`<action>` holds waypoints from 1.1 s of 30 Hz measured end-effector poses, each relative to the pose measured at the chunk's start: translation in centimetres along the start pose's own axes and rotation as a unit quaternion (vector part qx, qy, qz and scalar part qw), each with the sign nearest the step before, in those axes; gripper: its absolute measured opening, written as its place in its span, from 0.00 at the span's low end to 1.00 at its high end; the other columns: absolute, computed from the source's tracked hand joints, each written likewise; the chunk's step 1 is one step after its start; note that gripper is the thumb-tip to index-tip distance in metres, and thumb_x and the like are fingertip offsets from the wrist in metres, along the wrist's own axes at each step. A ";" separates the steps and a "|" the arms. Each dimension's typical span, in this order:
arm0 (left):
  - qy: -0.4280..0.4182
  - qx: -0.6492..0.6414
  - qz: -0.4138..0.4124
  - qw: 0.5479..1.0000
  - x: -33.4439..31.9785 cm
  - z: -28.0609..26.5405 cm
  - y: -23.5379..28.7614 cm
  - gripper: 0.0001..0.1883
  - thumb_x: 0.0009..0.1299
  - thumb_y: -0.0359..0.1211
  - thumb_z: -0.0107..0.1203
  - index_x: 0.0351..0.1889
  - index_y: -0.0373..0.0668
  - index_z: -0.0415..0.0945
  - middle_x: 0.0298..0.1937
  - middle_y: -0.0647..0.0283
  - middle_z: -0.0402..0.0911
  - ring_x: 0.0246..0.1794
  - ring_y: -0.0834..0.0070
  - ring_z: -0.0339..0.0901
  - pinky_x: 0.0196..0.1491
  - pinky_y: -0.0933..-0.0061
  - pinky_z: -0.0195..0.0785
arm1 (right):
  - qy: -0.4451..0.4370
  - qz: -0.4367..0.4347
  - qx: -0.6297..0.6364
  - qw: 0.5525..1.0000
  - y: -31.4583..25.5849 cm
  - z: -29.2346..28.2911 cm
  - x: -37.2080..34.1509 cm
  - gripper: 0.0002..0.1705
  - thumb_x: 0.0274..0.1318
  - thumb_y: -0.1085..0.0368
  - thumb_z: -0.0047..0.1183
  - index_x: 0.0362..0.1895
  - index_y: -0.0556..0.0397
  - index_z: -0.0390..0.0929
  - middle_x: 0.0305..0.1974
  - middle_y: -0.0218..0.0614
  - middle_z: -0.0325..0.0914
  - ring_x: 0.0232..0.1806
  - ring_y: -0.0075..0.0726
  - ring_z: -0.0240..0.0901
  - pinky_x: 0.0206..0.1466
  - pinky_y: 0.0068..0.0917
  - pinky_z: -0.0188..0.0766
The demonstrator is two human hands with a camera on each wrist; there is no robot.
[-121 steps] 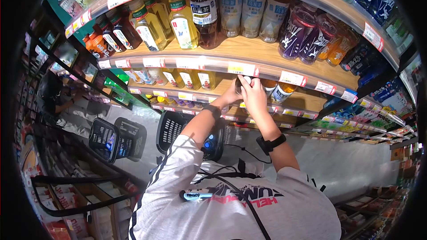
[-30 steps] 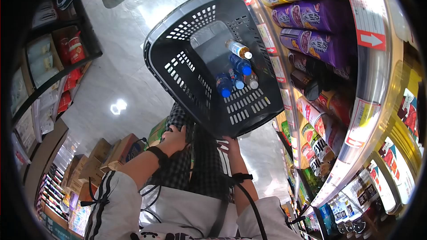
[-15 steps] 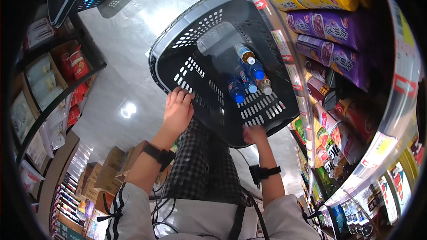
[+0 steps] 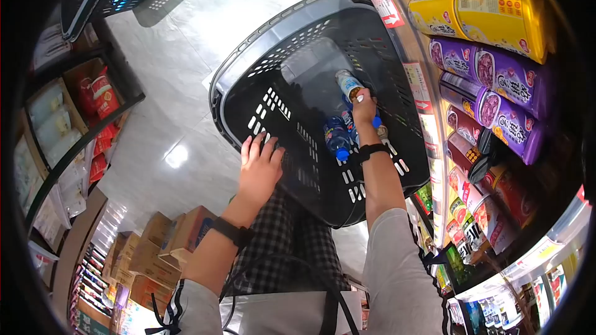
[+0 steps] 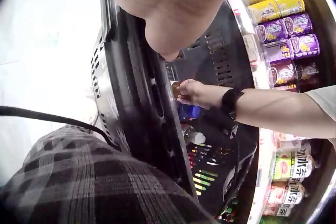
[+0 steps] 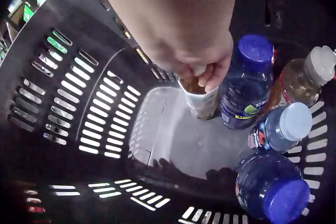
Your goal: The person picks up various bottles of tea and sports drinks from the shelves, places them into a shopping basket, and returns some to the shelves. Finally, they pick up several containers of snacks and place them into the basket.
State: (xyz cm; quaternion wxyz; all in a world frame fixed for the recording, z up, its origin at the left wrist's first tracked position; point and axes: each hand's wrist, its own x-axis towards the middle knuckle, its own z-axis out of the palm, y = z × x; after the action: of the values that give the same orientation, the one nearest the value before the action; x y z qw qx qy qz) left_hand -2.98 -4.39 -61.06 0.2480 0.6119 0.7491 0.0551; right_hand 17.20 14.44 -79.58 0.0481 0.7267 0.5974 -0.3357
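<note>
Held bottle: the amber-filled bottle is inside the basket, toward the shelf-side edge and well below the rim; whether its base bears on the basket's floor cannot be told.
Right hand: the right hand pinches that bottle at its pale cap and neck, probably because the narrow top is the easiest part to reach from above among close neighbours.
Left hand: the left hand is spread, its fingers extended at the basket's left edge near the corner by the person's legs; a place suited to steadying the basket, though firm contact is not clear.
Neighbours: just beside the held bottle is a tall blue-capped bottle, then a white-capped bottle, a pale-blue-capped bottle and a dark-blue bottle.
Caps: all point toward the basket's mouth, which leaves the tops easy to grasp; upright or leaning, I cannot tell.
Basket: its right edge is just beside the shelf, plausibly to keep the reach between them short.
Shelf stock: yellow cans and purple cans form rows, labels outward, presumably for reading from the aisle.
</note>
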 end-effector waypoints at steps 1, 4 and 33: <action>0.009 0.007 0.002 1.000 0.1 -0.3 0.1 0.17 0.50 0.31 0.58 0.41 0.45 0.76 0.51 0.64 0.71 0.60 0.62 0.60 0.65 0.54 0.46 | 0.002 -0.054 0.000 0.999 0.6 0.4 -0.3 0.16 0.38 0.65 0.60 0.35 0.46 0.70 0.41 0.50 0.71 0.33 0.58 0.72 0.37 0.47 0.68; -0.017 -0.003 -0.014 1.000 0.3 -0.8 0.1 0.19 0.52 0.30 0.56 0.45 0.44 0.73 0.53 0.60 0.70 0.61 0.60 0.59 0.66 0.54 0.45 | 0.024 -0.127 0.046 0.991 0.3 -1.0 -2.6 0.13 0.32 0.63 0.60 0.28 0.46 0.73 0.26 0.43 0.76 0.32 0.54 0.73 0.34 0.42 0.68; -0.063 -0.414 0.256 0.871 -29.9 -34.8 41.1 0.32 0.51 0.41 0.67 0.48 0.33 0.64 0.41 0.54 0.77 0.42 0.71 0.75 0.46 0.71 0.67 | 0.052 -0.315 0.480 0.817 9.0 -47.7 -64.4 0.28 0.54 0.71 0.51 0.60 0.56 0.59 0.53 0.40 0.67 0.51 0.29 0.67 0.52 0.25 0.65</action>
State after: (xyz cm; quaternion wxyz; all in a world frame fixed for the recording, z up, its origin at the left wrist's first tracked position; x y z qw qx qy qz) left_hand 22.16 -14.82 -5.81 0.5027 0.6254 0.4578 0.3830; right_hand 41.95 -19.43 -10.70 -0.4463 0.4458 0.5588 -0.5384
